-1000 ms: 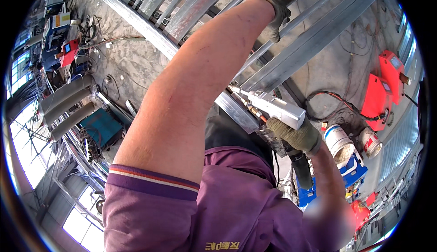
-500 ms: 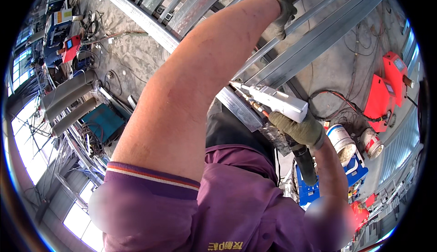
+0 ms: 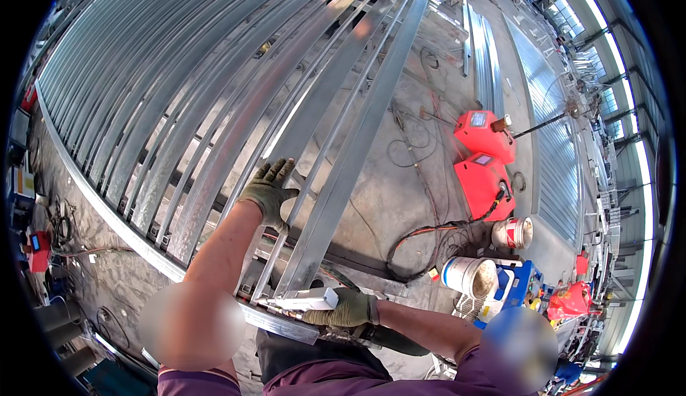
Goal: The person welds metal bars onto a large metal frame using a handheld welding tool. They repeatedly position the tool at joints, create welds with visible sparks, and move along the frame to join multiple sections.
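Note:
My left hand (image 3: 268,193), in an olive work glove, lies with fingers spread over a flat galvanised steel bar (image 3: 300,139) and a thin rod beside it. My right hand (image 3: 349,307), gloved alike, is wrapped round a white handheld welding gun (image 3: 311,299). The gun's tip points left, close to where the wide outer bar (image 3: 343,160) meets the end rail (image 3: 280,324) of the frame. Whether the tip touches the metal I cannot tell. The gun's grip is mostly hidden by my glove.
Parallel steel bars (image 3: 179,96) stretch away to the far left. Two red machines (image 3: 480,185) stand to the right, with cables (image 3: 421,235) on the floor. Nearer are a white bucket (image 3: 468,276), a smaller bucket (image 3: 511,232) and a blue crate (image 3: 525,281).
The view has tilted up, bringing the long bars and more of the hall into sight. My left hand stays spread over the bars, and my right keeps the welding gun at the frame's end.

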A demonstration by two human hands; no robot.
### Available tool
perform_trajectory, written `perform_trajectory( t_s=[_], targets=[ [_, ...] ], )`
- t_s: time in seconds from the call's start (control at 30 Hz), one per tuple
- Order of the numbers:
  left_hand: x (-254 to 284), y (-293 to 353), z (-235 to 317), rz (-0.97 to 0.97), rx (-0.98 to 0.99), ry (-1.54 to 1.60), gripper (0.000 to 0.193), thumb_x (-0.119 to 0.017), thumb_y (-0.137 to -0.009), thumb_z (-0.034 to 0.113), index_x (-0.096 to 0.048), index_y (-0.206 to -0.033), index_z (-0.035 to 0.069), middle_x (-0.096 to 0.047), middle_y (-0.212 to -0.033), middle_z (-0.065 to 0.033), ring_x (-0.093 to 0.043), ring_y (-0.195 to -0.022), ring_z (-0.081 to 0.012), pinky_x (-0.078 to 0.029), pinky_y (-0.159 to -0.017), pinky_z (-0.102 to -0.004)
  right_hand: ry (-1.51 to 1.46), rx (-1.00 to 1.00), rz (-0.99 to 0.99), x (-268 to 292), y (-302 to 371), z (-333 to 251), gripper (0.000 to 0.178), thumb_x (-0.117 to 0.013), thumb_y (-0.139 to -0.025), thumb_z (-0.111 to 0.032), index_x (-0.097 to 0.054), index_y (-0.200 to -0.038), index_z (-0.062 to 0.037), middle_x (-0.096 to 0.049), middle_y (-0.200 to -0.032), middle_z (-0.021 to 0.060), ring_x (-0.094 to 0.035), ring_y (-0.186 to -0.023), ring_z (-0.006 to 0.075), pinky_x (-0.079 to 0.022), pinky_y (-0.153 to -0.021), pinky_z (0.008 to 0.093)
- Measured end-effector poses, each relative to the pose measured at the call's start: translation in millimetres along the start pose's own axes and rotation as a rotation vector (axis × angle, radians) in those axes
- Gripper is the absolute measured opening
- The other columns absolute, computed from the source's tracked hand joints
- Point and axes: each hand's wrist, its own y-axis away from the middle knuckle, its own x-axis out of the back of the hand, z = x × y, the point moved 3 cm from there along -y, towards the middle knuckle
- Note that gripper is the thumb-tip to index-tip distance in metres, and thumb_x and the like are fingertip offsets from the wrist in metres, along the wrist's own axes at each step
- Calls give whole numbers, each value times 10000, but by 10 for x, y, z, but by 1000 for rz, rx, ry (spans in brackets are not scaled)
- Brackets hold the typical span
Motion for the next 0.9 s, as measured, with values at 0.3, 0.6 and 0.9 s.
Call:
perform_trajectory(
  t_s=[0.3,0.6,0.9],
  targets=[
    [103,79,13,-80,44,-43,1164,-869,-735,813,-432,-1733,401,52,-1899,-157,33,-1756,-342,-43,-1411,-501,32,84,67,-1,50,-136,657,-798,-1052,-447,-616,-1580,-99,-772,-1159,64,-671,-918,127,-542,-841,317],
    [61,86,1,56,31,-80,1101,-920,-688,740,-533,-1666,415,-60,-1901,-116,-37,-1754,-309,-136,-1405,-494,-203,95,78,57,51,-339,473,-836,-1029,-104,-677,-1458,17,-807,-1273,111,-759,-1153,145,-620,-969,318],
    [108,-26,199,59,69,-77,986,-967,-695,644,-610,-1591,438,-99,-1899,-97,-57,-1755,-305,-124,-1414,-483,-14,83,47,166,100,-322,403,-844,-1023,-157,-728,-1373,5,-821,-1248,135,-784,-1103,171,-621,-978,348]
  ],
)
